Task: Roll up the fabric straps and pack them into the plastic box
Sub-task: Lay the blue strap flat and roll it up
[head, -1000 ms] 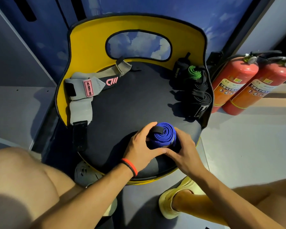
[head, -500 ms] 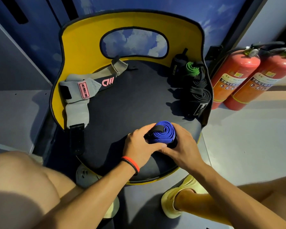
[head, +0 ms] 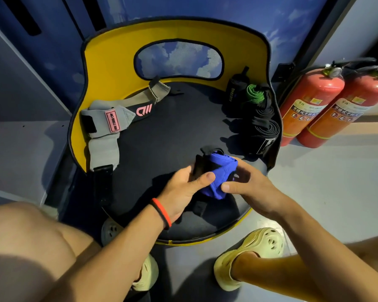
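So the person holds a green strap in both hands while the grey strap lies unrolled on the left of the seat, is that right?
Not quite. The head view shows the left hand and right hand holding a blue strap; the green roll stands untouched at the right edge of the seat. The grey strap does lie unrolled on the left.

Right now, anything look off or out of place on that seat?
Yes. The blue strap, held by the left hand and right hand, is bunched and lumpy, not a neat coil. The grey strap lies unrolled along the seat's left edge, its black end hanging over the rim. No plastic box is in view.
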{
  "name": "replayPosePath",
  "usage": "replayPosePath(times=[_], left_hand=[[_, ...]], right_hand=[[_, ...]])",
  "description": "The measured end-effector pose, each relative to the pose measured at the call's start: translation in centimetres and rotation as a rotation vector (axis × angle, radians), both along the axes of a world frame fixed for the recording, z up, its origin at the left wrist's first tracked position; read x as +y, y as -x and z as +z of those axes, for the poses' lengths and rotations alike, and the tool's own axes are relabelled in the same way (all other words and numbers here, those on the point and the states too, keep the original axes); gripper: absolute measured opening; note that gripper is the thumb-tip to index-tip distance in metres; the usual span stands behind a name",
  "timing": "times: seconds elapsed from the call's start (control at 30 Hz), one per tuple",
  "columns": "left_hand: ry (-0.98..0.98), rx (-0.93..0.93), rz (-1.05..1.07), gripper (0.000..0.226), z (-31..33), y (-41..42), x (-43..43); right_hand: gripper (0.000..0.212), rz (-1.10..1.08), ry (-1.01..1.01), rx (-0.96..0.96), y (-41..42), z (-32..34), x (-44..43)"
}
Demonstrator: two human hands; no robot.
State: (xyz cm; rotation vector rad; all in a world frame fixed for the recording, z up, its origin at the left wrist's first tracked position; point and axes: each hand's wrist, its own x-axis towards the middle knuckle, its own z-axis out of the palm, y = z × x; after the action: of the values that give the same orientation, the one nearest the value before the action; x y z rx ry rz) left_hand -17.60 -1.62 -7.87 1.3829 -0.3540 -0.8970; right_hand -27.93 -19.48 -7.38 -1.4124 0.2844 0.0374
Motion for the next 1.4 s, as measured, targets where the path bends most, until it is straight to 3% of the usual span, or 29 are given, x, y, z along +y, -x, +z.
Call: replayPosePath(times=[0.2,0.37,0.47,0.63,0.73,0.87,0.93,1.03,1.1,1.17,1.27,1.4], left_hand=[[0.023,0.104,0.12,0.064,-0.1,0.8,-0.6],[0.092,0.197,0.303,0.052,0.2,1.1,-1.3],[0.084,0.174,0.368,0.044,0.4,1.1,-1.6],[0.002,0.072,0.489,0.041,-0.1,1.9,-1.7],[-0.016,0.018,0.508,0.034,0.3,1.9,-1.9],[0.011,-0.045,0.502,0.025,1.7,1.2,-2.0],[-0.015,-0.164,0.465,0.021,2.1,0.4,-1.8],[-0.047,-0.297,0.357,0.024,2.7,-0.4,-1.6],[-0.004,-0.249,0.299,0.03,2.9,-0.4,-1.5],[0.017,-0.202,0.226,0.05,2.6,-0.3,-1.3],[-0.109,-0.22,0.138,0.066,2.2,-0.9,-0.9],[-0.238,-0.324,-0.037,0.06,1.8,-1.1,-0.7]], right_hand=[[0.079,-0.126,-0.2,-0.015,-0.4,-0.8,1.6],[0.049,-0.146,-0.326,-0.064,-0.6,-0.1,2.1],[0.044,-0.184,-0.253,-0.03,-1.0,0.2,2.5],[0.036,-0.248,0.147,0.069,-1.7,0.9,4.2],[0.036,-0.247,0.083,0.067,-1.9,1.1,3.5],[0.039,-0.183,-0.09,0.008,-1.7,1.4,2.2],[0.041,-0.171,-0.148,-0.012,-1.5,1.5,1.5],[0.041,-0.184,-0.113,-0.049,-1.5,1.7,0.7],[0.042,-0.198,-0.111,-0.064,-1.6,1.7,0.6],[0.042,-0.185,-0.098,-0.059,-1.7,1.5,0.7],[0.039,-0.146,-0.074,-0.04,-1.7,1.4,0.6],[0.044,-0.082,0.047,0.012,-1.5,1.8,0.6]])
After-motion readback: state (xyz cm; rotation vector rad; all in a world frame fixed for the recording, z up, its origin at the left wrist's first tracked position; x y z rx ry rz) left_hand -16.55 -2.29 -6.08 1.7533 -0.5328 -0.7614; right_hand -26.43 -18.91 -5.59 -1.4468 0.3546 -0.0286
